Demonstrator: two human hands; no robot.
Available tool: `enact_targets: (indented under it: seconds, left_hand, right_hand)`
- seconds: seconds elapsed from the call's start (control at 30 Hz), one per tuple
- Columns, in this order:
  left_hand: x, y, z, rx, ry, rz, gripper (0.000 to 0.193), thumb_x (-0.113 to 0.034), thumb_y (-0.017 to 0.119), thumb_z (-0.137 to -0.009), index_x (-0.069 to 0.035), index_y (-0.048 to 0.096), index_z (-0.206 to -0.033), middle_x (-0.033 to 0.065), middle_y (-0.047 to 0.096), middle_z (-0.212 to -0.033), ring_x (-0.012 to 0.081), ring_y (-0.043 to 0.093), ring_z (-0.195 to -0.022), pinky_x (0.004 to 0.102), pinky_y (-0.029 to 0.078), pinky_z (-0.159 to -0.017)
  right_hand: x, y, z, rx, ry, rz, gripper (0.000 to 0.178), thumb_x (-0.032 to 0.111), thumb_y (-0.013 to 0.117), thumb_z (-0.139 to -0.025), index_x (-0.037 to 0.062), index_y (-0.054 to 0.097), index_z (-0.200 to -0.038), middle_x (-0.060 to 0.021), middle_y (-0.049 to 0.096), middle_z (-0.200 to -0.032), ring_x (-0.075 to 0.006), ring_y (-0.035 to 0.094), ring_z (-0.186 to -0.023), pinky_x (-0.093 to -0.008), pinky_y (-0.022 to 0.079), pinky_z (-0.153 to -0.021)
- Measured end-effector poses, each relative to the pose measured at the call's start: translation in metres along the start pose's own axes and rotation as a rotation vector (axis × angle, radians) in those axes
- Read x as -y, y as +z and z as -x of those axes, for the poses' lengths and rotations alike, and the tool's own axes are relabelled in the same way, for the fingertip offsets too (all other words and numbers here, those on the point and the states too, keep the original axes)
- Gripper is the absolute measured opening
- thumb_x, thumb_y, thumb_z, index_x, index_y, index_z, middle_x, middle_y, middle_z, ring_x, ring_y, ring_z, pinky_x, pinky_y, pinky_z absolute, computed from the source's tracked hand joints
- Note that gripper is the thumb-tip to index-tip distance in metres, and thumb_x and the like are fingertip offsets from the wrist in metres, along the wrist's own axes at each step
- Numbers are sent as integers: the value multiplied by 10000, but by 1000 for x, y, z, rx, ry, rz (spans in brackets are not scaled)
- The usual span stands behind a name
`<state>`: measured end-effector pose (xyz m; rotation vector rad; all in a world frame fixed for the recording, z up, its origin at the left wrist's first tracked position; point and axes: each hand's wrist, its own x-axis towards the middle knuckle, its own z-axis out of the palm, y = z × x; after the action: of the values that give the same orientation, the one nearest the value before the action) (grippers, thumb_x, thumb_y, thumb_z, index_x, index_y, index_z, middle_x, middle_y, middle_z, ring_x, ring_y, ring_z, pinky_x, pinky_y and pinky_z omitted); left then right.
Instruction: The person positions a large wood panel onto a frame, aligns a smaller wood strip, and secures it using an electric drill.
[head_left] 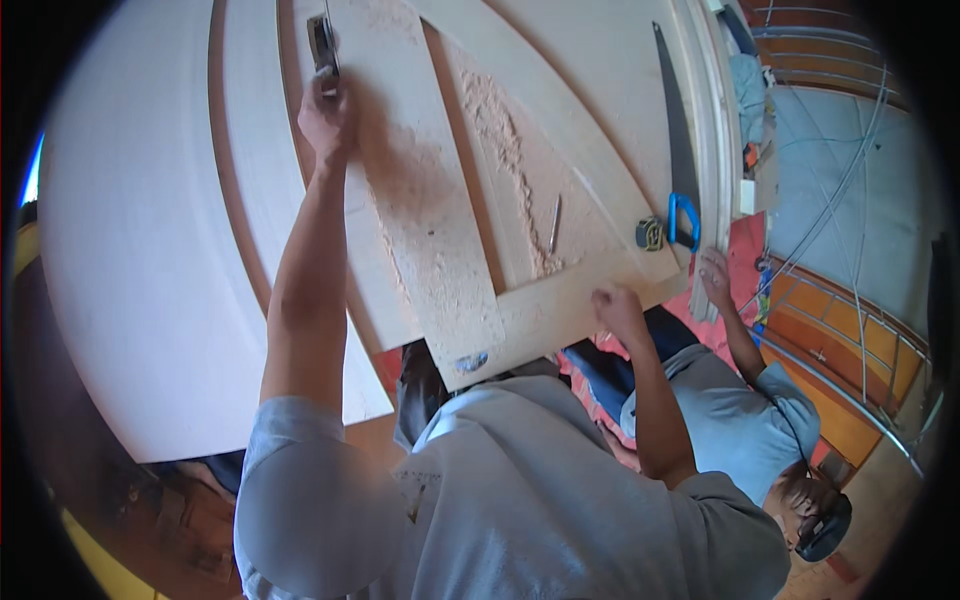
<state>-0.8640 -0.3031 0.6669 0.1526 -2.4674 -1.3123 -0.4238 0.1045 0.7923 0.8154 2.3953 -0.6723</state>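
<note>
With my left arm stretched far forward, my left hand point(328, 118) is closed around the rear of a dark metal hand plane point(322, 45). The plane rests on a pale wooden board point(425, 170), part of a framed panel dusted with shavings. My right hand point(622, 312), fingers curled, is over the panel's near rail point(545, 312); nothing shows in it. Wood shavings point(505, 135) lie heaped in the recess beside the board, and a slim pencil-like tool point(555, 222) lies there too. A small shiny bluish thing point(472, 362) sits at the near corner.
A yellow-and-black tape measure point(650, 233) and a handsaw point(682, 215) with a blue handle lie at the right. Large pale panels point(140, 250) spread across the left. A person in a grey shirt point(735, 410) is close on my right, one hand point(714, 275) at the long mouldings.
</note>
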Motion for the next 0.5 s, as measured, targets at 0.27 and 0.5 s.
enact_targets:
  seconds: [0.27,0.5]
  left_hand:
    - [-27,-11,26,223,-4,-80,364,-354,767,-960,-115,722,-1231,166,738,-1046,325,731,-931,457,579,-807]
    - [-6,-7,26,72,107,-45,315,-304,749,-1008,-99,732,-1246,90,729,-985,210,684,-743,362,567,-707]
  right_hand:
    - [108,43,-22,-155,-307,-170,207,240,731,-989,51,733,-1074,-163,751,-955,-337,745,-889,-429,577,-787]
    - [143,54,-64,-80,-312,-217,177,241,719,-985,90,745,-1074,-157,773,-993,-346,757,-895,-458,592,-794]
